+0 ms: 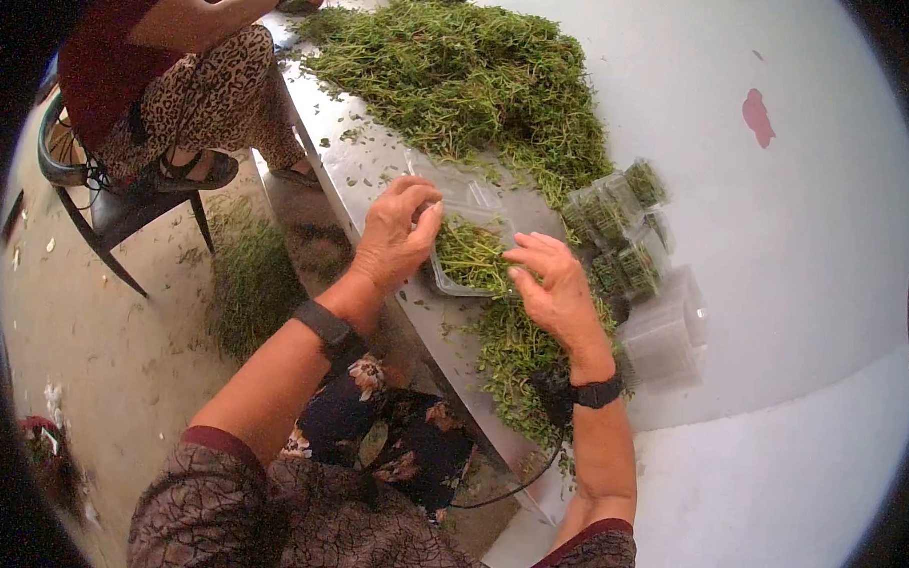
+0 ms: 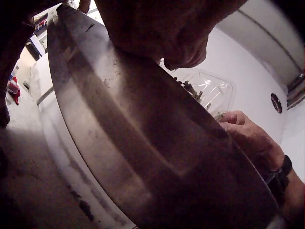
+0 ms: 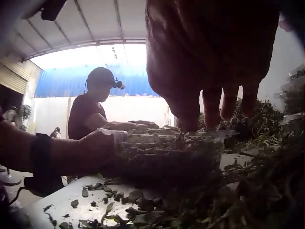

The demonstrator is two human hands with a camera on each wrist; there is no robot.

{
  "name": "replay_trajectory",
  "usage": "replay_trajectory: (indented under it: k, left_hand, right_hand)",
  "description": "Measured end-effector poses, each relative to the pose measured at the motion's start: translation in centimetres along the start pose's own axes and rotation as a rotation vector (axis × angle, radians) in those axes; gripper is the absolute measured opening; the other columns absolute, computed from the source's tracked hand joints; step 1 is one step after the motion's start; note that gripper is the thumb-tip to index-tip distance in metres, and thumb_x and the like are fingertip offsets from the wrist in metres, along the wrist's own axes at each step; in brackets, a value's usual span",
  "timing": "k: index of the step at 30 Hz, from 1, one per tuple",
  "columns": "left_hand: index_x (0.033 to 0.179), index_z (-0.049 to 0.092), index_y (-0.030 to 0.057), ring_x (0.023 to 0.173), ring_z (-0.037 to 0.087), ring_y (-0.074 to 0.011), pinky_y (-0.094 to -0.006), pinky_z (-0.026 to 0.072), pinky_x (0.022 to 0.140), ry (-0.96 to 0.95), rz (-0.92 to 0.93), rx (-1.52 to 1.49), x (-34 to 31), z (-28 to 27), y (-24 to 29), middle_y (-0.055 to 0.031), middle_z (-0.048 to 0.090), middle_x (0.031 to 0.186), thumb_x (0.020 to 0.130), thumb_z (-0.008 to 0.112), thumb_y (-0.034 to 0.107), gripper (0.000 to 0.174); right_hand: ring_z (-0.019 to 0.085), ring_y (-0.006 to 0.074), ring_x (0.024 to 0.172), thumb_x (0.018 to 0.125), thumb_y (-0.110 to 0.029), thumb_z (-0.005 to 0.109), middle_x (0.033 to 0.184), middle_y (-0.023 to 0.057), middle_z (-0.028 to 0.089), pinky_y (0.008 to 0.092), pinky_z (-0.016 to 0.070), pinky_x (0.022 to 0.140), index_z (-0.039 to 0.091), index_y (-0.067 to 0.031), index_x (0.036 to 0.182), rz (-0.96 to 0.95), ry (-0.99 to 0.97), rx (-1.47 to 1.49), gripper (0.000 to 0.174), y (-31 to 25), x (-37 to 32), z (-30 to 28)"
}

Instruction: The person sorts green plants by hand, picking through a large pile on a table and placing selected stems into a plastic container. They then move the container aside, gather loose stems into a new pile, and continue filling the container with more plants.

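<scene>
Clear plastic box [image 1: 446,284] of herbs [image 1: 471,253] on the table [image 1: 343,180].
Left hand [image 1: 396,237] grips its rim; right hand [image 1: 554,288], fingers straight, presses the herbs.

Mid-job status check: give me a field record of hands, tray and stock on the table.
Left hand: grips the clear plastic tray at its left rim
Right hand: straight fingers press the herbs in it
Loose stock: herb pile farther along the table
Filled packs: stacked right of tray
Empty containers: stacked beside them
</scene>
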State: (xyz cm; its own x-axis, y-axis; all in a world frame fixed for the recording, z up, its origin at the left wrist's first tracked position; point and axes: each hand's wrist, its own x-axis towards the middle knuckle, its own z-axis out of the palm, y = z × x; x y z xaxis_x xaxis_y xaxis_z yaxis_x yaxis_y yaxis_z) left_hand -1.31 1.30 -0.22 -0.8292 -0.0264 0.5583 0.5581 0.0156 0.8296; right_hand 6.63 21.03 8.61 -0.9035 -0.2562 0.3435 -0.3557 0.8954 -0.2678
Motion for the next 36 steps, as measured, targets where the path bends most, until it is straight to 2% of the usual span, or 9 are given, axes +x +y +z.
replay_trajectory:
  k: [3,14,18,20,21,22,30,32,36]
  left_hand:
    - [0.095,0.062,-0.0015,0.087,0.061,-0.0219,-0.0297,0.0493,0.072,0.001,0.009,0.017,0.0,-0.2,0.1,-0.0133,0.06,0.102,0.085,0.056,0.009,0.015]
    - [0.095,0.062,-0.0015,0.088,0.061,-0.0204,-0.029,0.0493,0.074,-0.023,0.023,0.018,0.1,-0.2,0.2,-0.0126,0.059,0.103,0.087,0.056,0.008,0.014]
    - [0.094,0.062,-0.0041,0.078,0.062,-0.0241,-0.0325,0.0511,0.067,0.0,0.066,0.042,0.2,0.1,0.3,-0.0164,0.06,0.1,0.084,0.056,0.008,0.016]
    - [0.094,0.062,-0.003,0.089,0.061,-0.0243,-0.0314,0.0501,0.076,-0.016,0.026,0.035,0.0,-0.2,0.5,-0.0149,0.06,0.101,0.086,0.057,0.007,0.014]
    - [0.094,0.062,-0.0031,0.089,0.061,-0.0246,-0.0313,0.0501,0.075,-0.002,0.121,0.057,0.2,-0.3,-0.1,-0.0155,0.06,0.1,0.086,0.057,0.007,0.014]
    - [0.095,0.062,-0.0027,0.089,0.061,-0.0255,-0.0323,0.0498,0.074,-0.013,0.035,-0.001,-0.1,-0.1,-0.6,-0.0158,0.06,0.101,0.086,0.057,0.009,0.015]
    - [0.097,0.061,-0.0002,0.087,0.061,-0.0273,-0.0336,0.0496,0.075,0.041,0.034,0.038,0.0,0.0,0.2,-0.0163,0.059,0.105,0.087,0.059,0.015,0.019]
    - [0.1,0.061,-0.0029,0.071,0.06,-0.0252,-0.0366,0.0501,0.071,0.017,0.101,0.118,0.2,0.0,-0.6,-0.0177,0.057,0.111,0.088,0.057,0.02,0.026]
    - [0.1,0.062,-0.0019,0.071,0.058,-0.0223,-0.0343,0.0493,0.07,0.005,0.098,0.037,0.4,0.4,-1.6,-0.0151,0.057,0.11,0.088,0.058,0.021,0.026]
  right_hand:
    - [0.049,0.035,0.12,0.083,-0.02,0.061,0.121,0.0153,0.061,0.0437,0.0369,0.102,0.068,-0.0079,0.101,-0.029,-0.1,-0.084,0.022,-0.6,0.4,0.6]
    - [0.044,0.0376,0.125,0.087,-0.026,0.057,0.127,0.0194,0.055,0.0458,0.0329,0.105,0.068,-0.0095,0.105,0.005,-0.033,-0.052,0.027,-0.4,0.9,0.6]
    - [0.044,0.0375,0.125,0.088,-0.028,0.056,0.129,0.0207,0.053,0.0461,0.0334,0.105,0.068,-0.01,0.106,0.066,-0.105,-0.107,0.028,-0.4,1.0,1.6]
    - [0.044,0.0374,0.126,0.088,-0.028,0.056,0.13,0.0215,0.053,0.0458,0.0337,0.105,0.068,-0.0098,0.106,0.073,-0.101,-0.12,0.029,0.2,0.9,1.5]
    - [0.043,0.0373,0.126,0.088,-0.029,0.056,0.131,0.0223,0.052,0.0456,0.0339,0.105,0.068,-0.0096,0.107,0.078,-0.097,-0.131,0.029,0.2,1.2,1.5]
    - [0.043,0.0373,0.126,0.088,-0.029,0.056,0.131,0.0223,0.052,0.0456,0.0339,0.105,0.068,-0.0096,0.107,0.046,-0.125,-0.118,0.029,0.1,1.4,1.3]
    - [0.047,0.0365,0.122,0.08,-0.023,0.065,0.125,0.0216,0.056,0.0441,0.0357,0.104,0.067,-0.0078,0.105,0.101,-0.068,-0.1,0.029,0.7,-2.0,-2.3]
    - [0.047,0.0357,0.122,0.079,-0.023,0.065,0.124,0.0204,0.057,0.0439,0.036,0.103,0.067,-0.0079,0.104,0.097,-0.083,-0.151,0.029,0.6,-3.0,-2.8]
    - [0.048,0.0329,0.122,0.078,-0.023,0.066,0.122,0.0172,0.059,0.0435,0.037,0.102,0.067,-0.0085,0.102,0.084,-0.105,-0.205,0.028,1.6,-5.2,-3.4]
